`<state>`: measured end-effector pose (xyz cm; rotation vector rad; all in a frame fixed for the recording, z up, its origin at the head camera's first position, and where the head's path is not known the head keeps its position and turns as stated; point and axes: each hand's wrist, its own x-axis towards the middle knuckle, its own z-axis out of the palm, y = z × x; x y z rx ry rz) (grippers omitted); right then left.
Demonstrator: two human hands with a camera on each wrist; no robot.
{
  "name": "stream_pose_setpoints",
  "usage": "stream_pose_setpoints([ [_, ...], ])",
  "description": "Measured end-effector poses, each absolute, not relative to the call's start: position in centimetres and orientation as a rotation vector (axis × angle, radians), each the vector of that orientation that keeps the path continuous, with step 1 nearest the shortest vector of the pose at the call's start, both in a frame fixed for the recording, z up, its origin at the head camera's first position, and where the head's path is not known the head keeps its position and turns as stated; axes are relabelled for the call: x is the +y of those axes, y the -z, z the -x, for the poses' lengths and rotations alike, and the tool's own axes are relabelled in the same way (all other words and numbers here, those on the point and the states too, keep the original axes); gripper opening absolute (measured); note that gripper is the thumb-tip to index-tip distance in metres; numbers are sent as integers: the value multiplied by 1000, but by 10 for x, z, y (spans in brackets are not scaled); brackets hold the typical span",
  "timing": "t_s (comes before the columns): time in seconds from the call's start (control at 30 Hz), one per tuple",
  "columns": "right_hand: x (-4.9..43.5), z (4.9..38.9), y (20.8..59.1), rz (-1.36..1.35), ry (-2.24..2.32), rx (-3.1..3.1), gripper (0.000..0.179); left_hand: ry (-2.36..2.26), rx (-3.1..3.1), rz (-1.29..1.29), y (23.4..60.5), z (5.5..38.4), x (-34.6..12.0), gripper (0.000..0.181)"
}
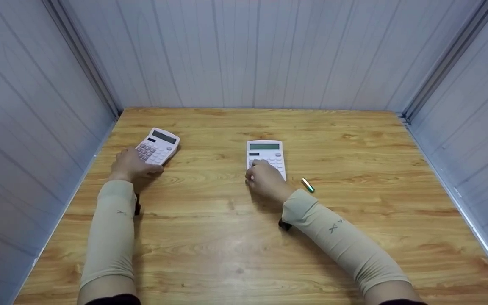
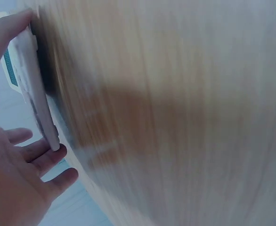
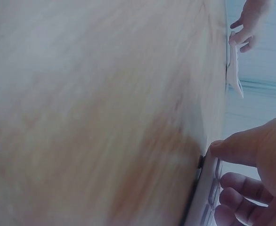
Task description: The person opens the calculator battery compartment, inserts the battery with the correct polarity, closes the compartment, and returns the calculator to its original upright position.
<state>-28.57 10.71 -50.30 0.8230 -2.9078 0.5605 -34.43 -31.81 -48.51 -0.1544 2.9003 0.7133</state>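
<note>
My left hand (image 1: 131, 163) grips the near part of a white calculator (image 1: 165, 148) at the left of the table, thumb on its right side and fingers at the opposite side. In the left wrist view this calculator (image 2: 34, 84) stands tilted, one edge raised off the tabletop. A second white calculator (image 1: 265, 149) lies face up near the middle. Over its lower keys is my right hand (image 1: 266, 178), hiding them. The right wrist view has the thumb (image 3: 237, 147) against this calculator's edge (image 3: 205, 188), with curled fingers at the keys.
A short, shiny green-and-silver cylinder (image 1: 307, 185) lies on the wooden table (image 1: 210, 237), just right of the middle calculator. Panelled walls (image 1: 235, 55) enclose the table at the back and both sides.
</note>
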Motion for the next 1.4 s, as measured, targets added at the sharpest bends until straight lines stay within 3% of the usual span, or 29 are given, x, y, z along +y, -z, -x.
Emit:
stream_pose_setpoints([
  [0.97, 118, 303, 478, -607, -1018, -2901, 53, -888, 3054, -87, 480, 338, -249, 124],
  [1.27, 125, 306, 472, -549, -1272, -2820, 55, -991, 3075, -242, 480, 332, -220, 116],
  [1.4, 125, 309, 473, -528, -1378, -2775, 52, -961, 3068, -295, 478, 328, -207, 122],
])
